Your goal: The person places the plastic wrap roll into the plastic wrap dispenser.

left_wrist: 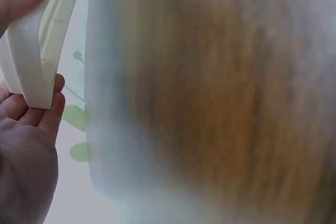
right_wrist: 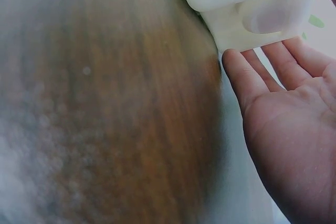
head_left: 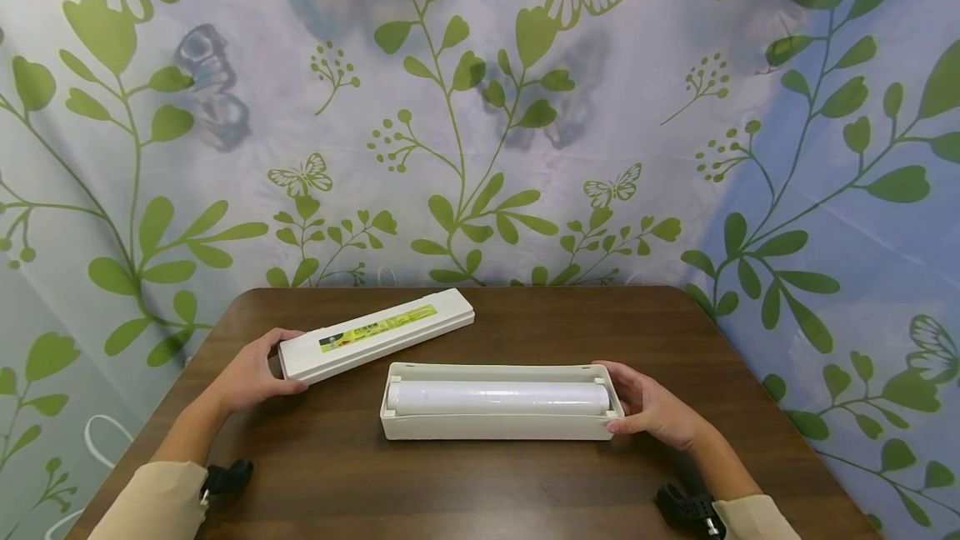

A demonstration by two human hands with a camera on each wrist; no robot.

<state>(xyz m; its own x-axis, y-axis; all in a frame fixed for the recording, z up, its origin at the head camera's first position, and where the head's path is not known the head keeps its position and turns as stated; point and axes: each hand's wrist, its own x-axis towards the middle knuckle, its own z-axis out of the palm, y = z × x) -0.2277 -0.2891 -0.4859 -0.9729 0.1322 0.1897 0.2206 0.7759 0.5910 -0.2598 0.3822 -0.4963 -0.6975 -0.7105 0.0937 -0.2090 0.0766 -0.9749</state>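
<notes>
Backdrop cloth [head_left: 480,107] fills the rear: pale fabric printed with green leaves and butterflies. In front, a dark wooden table [head_left: 495,482], person seated at its near edge, beige sleeves showing.

Open dispenser tray [head_left: 497,429], cream plastic, lies crosswise at table centre. A white roll of film [head_left: 498,397] sits lengthwise inside it, ends seated in the tray's end walls. The lid [head_left: 377,332], same cream plastic, lies apart from the tray, behind and to its left, angled away.

Left hand [head_left: 253,373] grips the near end of the lid: thumb over the top, fingers curled under the end (left wrist view confirms the pinch on the lid's corner [left_wrist: 31,51]). Right hand [head_left: 652,407] rests against the right end of the tray, fingers fairly straight, thumb along the front corner; in the right wrist view the palm [right_wrist: 294,140] is open and only the fingertips [right_wrist: 239,66] meet the tray end [right_wrist: 252,19]. Steadying, not clamped.

Judgement on handling: with the lid held at one end only, the far end could sag or swing; keep it level. The right hand should press lightly so the tray stays put without tipping the roll.

Lid bears a yellow-green label [head_left: 378,328] with dark print; characters too small to read. No brand legible anywhere.
</notes>
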